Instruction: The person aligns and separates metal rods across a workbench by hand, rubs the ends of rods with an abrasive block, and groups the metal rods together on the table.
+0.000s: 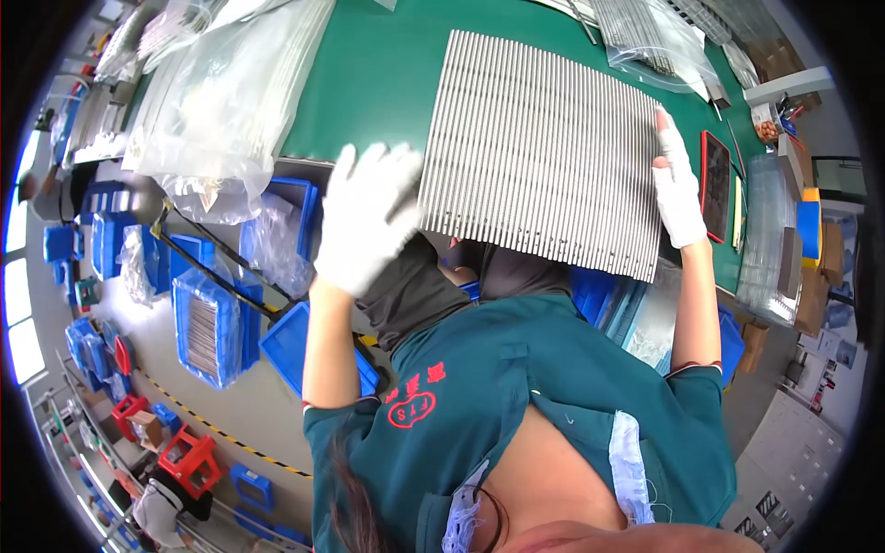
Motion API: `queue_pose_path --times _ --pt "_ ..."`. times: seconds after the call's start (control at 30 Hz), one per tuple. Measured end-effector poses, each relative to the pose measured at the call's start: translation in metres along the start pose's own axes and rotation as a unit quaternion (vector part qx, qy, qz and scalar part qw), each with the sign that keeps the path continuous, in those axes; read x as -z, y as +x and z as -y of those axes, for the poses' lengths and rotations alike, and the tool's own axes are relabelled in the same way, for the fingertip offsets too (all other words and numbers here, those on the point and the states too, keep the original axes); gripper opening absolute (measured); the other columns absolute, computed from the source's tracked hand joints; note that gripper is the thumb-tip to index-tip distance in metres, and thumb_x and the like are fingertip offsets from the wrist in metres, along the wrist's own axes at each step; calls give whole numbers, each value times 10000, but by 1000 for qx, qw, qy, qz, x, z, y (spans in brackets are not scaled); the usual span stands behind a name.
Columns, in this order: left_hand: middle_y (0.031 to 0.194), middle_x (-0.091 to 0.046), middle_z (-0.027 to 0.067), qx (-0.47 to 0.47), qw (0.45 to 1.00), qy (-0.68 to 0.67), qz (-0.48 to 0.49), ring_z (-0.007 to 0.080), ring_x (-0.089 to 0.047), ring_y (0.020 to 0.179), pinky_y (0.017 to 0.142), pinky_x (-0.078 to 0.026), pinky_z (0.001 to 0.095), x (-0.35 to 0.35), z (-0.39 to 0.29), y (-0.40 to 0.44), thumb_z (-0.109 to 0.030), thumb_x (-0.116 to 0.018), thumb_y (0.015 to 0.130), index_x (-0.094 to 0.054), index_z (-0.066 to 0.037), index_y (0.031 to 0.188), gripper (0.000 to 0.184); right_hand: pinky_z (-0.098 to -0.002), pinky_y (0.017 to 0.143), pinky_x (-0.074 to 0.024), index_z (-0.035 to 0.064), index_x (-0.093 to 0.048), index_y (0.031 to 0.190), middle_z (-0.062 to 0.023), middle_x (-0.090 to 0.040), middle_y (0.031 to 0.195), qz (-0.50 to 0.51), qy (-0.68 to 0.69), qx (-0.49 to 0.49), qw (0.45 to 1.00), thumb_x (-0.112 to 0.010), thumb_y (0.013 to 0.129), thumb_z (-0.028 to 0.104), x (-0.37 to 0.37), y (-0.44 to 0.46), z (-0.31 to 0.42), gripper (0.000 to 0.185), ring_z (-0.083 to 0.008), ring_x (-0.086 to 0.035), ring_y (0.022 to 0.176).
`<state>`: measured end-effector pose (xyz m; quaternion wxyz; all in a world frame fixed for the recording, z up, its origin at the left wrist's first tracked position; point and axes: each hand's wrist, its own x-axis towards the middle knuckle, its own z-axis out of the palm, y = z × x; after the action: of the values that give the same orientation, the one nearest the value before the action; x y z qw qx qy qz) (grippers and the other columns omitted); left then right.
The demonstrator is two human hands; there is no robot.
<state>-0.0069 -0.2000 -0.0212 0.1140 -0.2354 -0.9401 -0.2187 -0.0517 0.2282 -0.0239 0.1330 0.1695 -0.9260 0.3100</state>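
A wide row of thin metal rods lies side by side on the green table, its near ends reaching past the table's front edge. My left hand, in a white glove, is beside the left edge of the row with its fingers spread, slightly blurred, holding nothing. At the row's right edge, my right hand rests with fingers stretched along the outermost rod; its glove leaves some fingertips bare.
Plastic-wrapped rods lie at the table's left, another bagged bundle at the back right. A red-framed phone sits right of my right hand. Blue bins stand on the floor to the left. A person is at the lower left.
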Motion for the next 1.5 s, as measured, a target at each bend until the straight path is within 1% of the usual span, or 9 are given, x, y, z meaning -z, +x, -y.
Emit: queue_pose_path --times 0.07,0.1,0.2,0.37,0.47,0.7,1.0,1.2,1.5 --pt "1400 -544 163 -9 997 2 77 375 -449 1328 1160 -249 552 6 -30 -6 -477 -722 754 -562 -49 1342 745 -334 1154 -313 90 -402 1514 -87 -456 1521 -43 -26 -33 998 -470 955 83 0 -4 -11 563 -236 -434 1391" --pt "1425 -510 207 -30 995 -4 96 436 -429 1337 1163 -239 565 3 -36 -10 -586 -641 805 -525 -40 1384 804 -334 1154 -312 85 -409 1508 -91 -463 1514 -58 1 -50 997 -465 967 114 -3 -4 -15 545 -235 -437 1388" --pt "1367 -560 137 -56 994 -1 92 343 -472 1305 1137 -286 553 -3 -56 -11 -568 -667 765 -559 -69 1341 770 -337 1154 -309 70 -428 1493 -104 -486 1493 -97 87 -85 988 -449 1004 206 -9 1 -23 507 -231 -447 1381" --pt "1367 -562 116 -50 993 24 105 349 -494 1276 1115 -291 594 -5 -56 -12 -544 -701 751 -538 -122 1366 764 -341 1154 -304 46 -461 1467 -126 -523 1457 -116 135 -102 979 -422 1066 359 -16 2 -23 510 -224 -462 1368" --pt "1391 -536 145 -33 993 41 106 389 -469 1291 1108 -273 630 2 -45 -18 -526 -722 730 -495 -123 1403 817 -345 1148 -314 40 -483 1450 -124 -531 1449 -110 134 -101 980 -434 1062 368 -15 3 -17 510 -223 -469 1361" --pt "1422 -511 179 29 993 65 98 403 -452 1329 1154 -239 576 10 -26 -34 -494 -743 731 -471 -108 1435 848 -349 1154 -302 29 -487 1442 -120 -537 1443 -100 141 -120 978 -429 1056 415 -17 4 -17 549 -222 -473 1356" --pt "1380 -546 128 -48 989 11 139 347 -482 1291 1128 -283 592 -1 -59 -9 -468 -786 655 -503 -76 1385 875 -344 1142 -320 8 -491 1431 -120 -540 1443 -110 123 -101 981 -441 1051 416 -18 2 -22 559 -224 -481 1352" --pt "1369 -548 138 -46 991 22 123 369 -479 1281 1116 -275 617 -1 -52 -14 -444 -789 665 -513 -121 1382 834 -342 1132 -334 15 -501 1425 -135 -559 1420 -121 98 -96 983 -442 1046 437 -14 3 -16 570 -236 -499 1337" --pt "1403 -509 199 13 989 105 104 394 -426 1343 1143 -236 610 9 -34 -29 -561 -708 734 -465 -68 1436 892 -336 1091 -395 67 -537 1408 -131 -599 1372 -132 77 -85 985 -458 1053 359 -14 4 -11 467 -256 -557 1283"
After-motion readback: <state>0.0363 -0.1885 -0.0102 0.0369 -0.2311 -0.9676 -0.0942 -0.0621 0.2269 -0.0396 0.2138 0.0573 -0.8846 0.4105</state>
